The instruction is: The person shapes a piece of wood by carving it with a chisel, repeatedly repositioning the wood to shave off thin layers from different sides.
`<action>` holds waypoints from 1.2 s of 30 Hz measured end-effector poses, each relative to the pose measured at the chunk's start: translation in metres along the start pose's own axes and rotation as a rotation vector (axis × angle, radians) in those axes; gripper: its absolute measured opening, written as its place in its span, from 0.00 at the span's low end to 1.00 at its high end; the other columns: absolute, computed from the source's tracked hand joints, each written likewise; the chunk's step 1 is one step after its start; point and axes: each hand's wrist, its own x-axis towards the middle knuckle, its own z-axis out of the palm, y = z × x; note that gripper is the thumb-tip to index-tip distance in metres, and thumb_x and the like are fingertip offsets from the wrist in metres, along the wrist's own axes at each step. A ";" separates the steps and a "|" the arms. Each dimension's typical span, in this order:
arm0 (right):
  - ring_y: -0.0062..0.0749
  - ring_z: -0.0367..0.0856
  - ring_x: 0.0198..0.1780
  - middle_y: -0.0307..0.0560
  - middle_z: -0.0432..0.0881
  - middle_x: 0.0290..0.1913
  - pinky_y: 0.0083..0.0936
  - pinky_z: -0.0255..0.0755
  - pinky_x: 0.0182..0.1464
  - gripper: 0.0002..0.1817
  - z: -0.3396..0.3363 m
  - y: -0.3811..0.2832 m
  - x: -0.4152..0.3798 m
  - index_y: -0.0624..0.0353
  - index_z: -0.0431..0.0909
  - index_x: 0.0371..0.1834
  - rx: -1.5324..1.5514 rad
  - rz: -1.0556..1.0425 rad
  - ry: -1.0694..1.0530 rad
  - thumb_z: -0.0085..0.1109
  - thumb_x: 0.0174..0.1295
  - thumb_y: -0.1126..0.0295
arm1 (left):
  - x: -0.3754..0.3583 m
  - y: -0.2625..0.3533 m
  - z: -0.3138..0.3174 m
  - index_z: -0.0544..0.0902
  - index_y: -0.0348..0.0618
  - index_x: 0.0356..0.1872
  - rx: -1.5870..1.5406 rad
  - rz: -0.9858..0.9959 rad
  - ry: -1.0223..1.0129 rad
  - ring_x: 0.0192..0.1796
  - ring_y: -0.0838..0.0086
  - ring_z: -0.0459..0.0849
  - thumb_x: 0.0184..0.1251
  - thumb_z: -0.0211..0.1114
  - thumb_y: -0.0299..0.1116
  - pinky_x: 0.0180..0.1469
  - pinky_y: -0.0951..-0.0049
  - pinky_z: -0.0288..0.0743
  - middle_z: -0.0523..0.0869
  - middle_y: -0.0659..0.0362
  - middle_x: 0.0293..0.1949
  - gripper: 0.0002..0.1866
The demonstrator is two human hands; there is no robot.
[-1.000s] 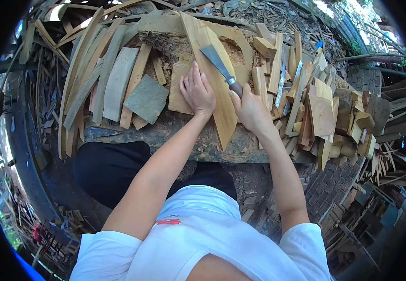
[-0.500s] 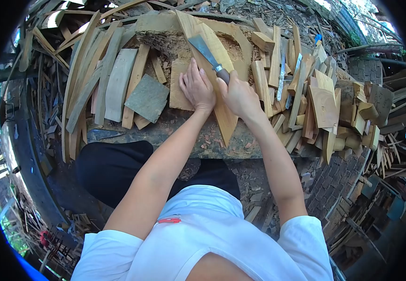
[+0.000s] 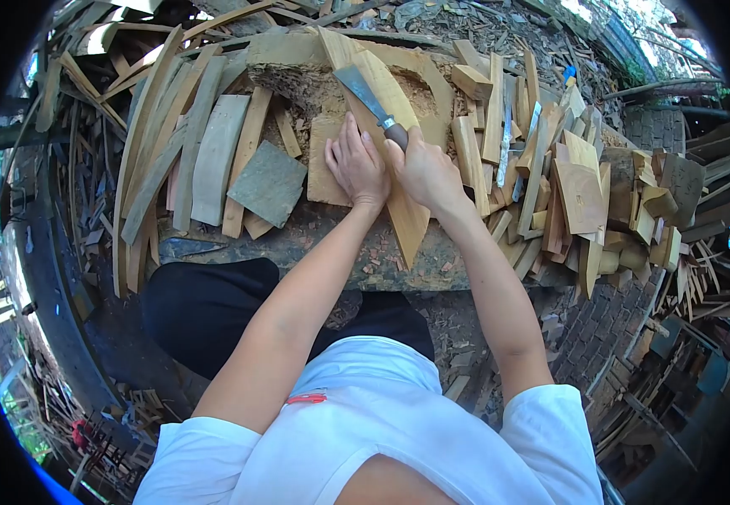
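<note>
A long knife [image 3: 360,90] with a broad grey blade lies over a pointed wooden board [image 3: 405,217], its tip toward the upper left. My right hand [image 3: 426,172] is closed around the knife's dark handle [image 3: 395,133], at the board's right side. My left hand [image 3: 357,164] rests flat with its fingers extended, against the board's left side and over a square wooden block [image 3: 323,160]. Another light wooden piece [image 3: 386,76] with a curved edge lies beside the board, partly under the blade.
Curved wooden strips [image 3: 150,135] and a grey square slab [image 3: 268,183] lie to the left. Many cut wood pieces [image 3: 580,194] are piled on the right. A thin dark blade [image 3: 190,247] lies near the workbench's [image 3: 298,252] front left edge.
The knife blade has shifted very slightly toward the left over the board. Both hands keep their hold, and the whole view has moved a little.
</note>
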 end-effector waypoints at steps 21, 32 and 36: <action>0.64 0.84 0.44 0.70 0.83 0.38 0.53 0.77 0.46 0.26 -0.015 0.008 -0.019 0.65 0.70 0.48 -0.017 0.050 -0.068 0.46 0.70 0.49 | -0.002 0.000 0.000 0.67 0.39 0.68 0.002 -0.029 -0.023 0.67 0.66 0.70 0.77 0.43 0.39 0.74 0.57 0.48 0.75 0.54 0.65 0.24; 0.64 0.83 0.47 0.69 0.84 0.42 0.52 0.76 0.50 0.27 -0.013 -0.018 0.055 0.66 0.71 0.51 0.015 -0.020 0.037 0.46 0.69 0.48 | -0.002 0.002 0.001 0.68 0.39 0.68 0.001 -0.011 -0.018 0.67 0.66 0.70 0.77 0.43 0.38 0.74 0.57 0.48 0.74 0.54 0.65 0.23; 0.63 0.82 0.50 0.69 0.83 0.44 0.51 0.75 0.53 0.28 -0.027 -0.014 0.024 0.66 0.72 0.53 0.002 0.053 -0.094 0.47 0.69 0.48 | 0.000 0.001 0.001 0.67 0.39 0.68 0.021 -0.027 -0.034 0.67 0.65 0.71 0.78 0.43 0.38 0.74 0.57 0.48 0.74 0.54 0.65 0.23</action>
